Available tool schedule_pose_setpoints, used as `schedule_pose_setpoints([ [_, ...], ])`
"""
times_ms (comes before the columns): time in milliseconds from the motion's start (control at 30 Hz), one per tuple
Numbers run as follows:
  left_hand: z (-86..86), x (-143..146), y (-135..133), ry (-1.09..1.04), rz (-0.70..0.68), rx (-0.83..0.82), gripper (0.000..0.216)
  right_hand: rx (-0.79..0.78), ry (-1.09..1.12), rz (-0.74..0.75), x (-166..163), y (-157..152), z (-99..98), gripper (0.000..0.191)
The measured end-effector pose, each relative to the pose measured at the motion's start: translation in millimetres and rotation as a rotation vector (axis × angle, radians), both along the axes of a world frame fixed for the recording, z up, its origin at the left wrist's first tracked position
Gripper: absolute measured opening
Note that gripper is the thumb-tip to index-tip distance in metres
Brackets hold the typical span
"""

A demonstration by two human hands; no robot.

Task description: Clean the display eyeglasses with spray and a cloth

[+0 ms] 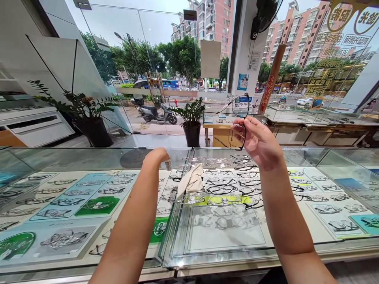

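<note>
My right hand (257, 141) is raised above a glass display counter (225, 236) and closed on a pair of black-framed glasses (238, 118), held up with the lenses one above the other. My left hand (156, 156) is bent down at the wrist over the counter top, closed on a small white bottle (168, 164) that pokes out beside it. A crumpled beige cloth (191, 182) lies on the glass just right of my left hand. Inside the counter lie several rows of glasses (225, 185).
A second glass counter (296, 118) stands behind, near the shop window. Two potted plants stand on the floor, one (192, 118) in the middle and one (85, 114) at the left. A scooter (155, 113) is parked outside.
</note>
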State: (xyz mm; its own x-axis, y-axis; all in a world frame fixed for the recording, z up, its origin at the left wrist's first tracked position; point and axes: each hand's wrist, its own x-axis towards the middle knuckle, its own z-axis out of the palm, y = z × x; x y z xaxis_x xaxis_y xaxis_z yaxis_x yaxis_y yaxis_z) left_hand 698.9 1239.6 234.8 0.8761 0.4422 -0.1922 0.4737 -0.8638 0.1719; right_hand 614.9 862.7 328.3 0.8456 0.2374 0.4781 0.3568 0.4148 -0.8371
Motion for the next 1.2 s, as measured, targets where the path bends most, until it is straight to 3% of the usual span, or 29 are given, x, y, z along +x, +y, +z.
schedule_pose_setpoints([
  [100,9.5,-4,0,-0.109,0.006,-0.009,0.047,0.012,0.009,0.008,0,1,0.3,0.029],
  [300,45.4,-31,-10,-0.486,-0.075,-0.097,0.038,0.025,0.01,0.032,0,0,0.2,0.028],
  [367,55.9,-39,-20,-0.736,-0.107,-0.271,0.042,0.01,0.012,0.033,0,-1,0.0,0.029],
  [467,68.8,-50,-38,-1.147,-0.162,-0.67,0.048,0.009,0.02,0.04,1,-1,-1.0,0.03],
  [567,80.0,-60,-57,-1.308,-0.257,-0.986,0.052,0.01,0.019,0.062,3,0,-2.7,0.029],
  [767,94.8,-82,-91,-1.197,-0.421,-1.472,0.046,0.036,0.031,0.129,4,4,-5.3,0.024],
  [1067,90.9,-104,-129,-0.845,-0.791,-1.304,0.04,-0.026,0.036,0.15,5,11,-7.3,0.029],
  [1200,84.3,-100,-138,-0.816,-0.897,-1.429,0.051,-0.035,0.05,0.16,5,12,-7.1,0.03],
])
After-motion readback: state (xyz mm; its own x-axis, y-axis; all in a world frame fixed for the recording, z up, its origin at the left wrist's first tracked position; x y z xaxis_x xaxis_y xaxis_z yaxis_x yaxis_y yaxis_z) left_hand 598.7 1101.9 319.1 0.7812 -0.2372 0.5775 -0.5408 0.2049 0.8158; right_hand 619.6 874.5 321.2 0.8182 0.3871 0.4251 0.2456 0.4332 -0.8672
